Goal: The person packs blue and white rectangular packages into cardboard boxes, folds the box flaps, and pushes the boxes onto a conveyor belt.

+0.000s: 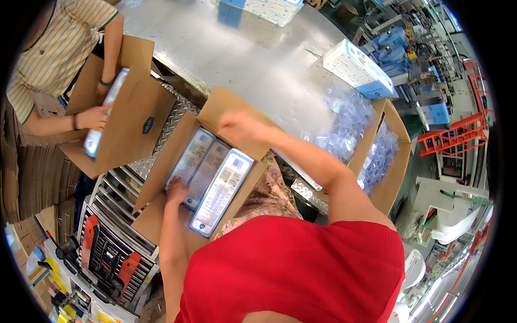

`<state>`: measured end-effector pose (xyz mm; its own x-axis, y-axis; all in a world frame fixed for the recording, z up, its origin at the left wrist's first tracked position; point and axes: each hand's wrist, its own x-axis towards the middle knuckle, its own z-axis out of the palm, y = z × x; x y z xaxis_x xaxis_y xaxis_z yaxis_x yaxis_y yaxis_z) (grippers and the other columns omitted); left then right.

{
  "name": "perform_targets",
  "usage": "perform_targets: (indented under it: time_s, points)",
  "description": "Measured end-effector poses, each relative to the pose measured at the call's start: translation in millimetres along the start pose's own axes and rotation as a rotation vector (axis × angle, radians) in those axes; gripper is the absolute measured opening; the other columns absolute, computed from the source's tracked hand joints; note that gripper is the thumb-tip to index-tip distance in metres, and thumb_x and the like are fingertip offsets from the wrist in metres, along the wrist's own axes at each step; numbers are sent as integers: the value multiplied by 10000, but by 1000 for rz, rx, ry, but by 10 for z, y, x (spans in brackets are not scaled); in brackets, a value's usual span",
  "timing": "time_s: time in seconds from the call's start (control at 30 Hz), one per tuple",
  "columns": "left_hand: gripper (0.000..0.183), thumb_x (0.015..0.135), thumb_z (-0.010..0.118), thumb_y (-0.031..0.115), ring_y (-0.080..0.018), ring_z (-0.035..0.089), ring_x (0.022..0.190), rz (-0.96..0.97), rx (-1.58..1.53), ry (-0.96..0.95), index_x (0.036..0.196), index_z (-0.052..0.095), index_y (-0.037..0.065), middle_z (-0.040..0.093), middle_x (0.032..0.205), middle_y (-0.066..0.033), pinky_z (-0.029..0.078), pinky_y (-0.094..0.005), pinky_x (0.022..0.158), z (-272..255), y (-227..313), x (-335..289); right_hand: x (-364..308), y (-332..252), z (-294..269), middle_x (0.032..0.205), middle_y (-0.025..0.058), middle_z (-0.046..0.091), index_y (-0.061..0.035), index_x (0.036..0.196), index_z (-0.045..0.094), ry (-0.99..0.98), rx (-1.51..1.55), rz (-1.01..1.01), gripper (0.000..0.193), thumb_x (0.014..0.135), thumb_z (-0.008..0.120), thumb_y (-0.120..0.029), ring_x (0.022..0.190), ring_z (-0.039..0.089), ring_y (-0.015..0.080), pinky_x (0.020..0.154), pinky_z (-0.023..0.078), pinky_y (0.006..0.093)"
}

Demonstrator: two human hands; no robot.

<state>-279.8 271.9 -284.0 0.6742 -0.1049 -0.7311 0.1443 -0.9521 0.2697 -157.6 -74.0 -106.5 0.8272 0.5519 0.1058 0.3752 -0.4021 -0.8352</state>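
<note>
An open brown carton (165,164) stands in front of me with its flaps up. Three long, flat blue-and-white packs lie side by side in it; the nearest pack (224,189) sits higher than the other two and slightly tilted. My left hand (176,191) rests at the left end of the lower packs (201,168), fingers stretched and apart. Over the carton's far right flap hovers my right hand (245,127). Motion smears its fingers, so whether it holds anything is unclear.
At left, a co-worker handles a pack (92,143) in another carton (134,116). White-and-blue boxes (358,67) stand on the metal table (258,70). Clear plastic pieces (347,121) lie heaped on it and fill a carton (396,167) at right. A roller conveyor (116,199) runs left.
</note>
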Motion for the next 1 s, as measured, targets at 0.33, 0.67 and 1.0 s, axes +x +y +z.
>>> perform_targets:
  time_s: [0.33,0.67,1.0]
  points:
    - [560,864,626,287,-361,392,1295,293,-172,298,1304,471,-23,426,1378,-227,325,-402,1071,-699,585,-159,-2216,540,-840,792,68,588,-47,788,639,157,-465,518,67,758,653,10,732,608,204,653,493,289]
    - [469,851,649,188,-393,521,1148,435,-354,415,1248,516,-23,544,1237,-223,425,-416,965,-1252,1077,-866,-731,-101,-898,741,33,652,-9,935,679,451,589,447,94,864,620,-27,649,598,99,614,510,255]
    - [463,837,667,187,-409,545,1101,364,-325,577,1228,518,-10,572,1180,-243,455,-438,915,-1547,1474,-1049,1154,1019,-2135,931,150,673,-42,965,676,386,-338,112,183,802,673,-126,859,657,291,765,518,378]
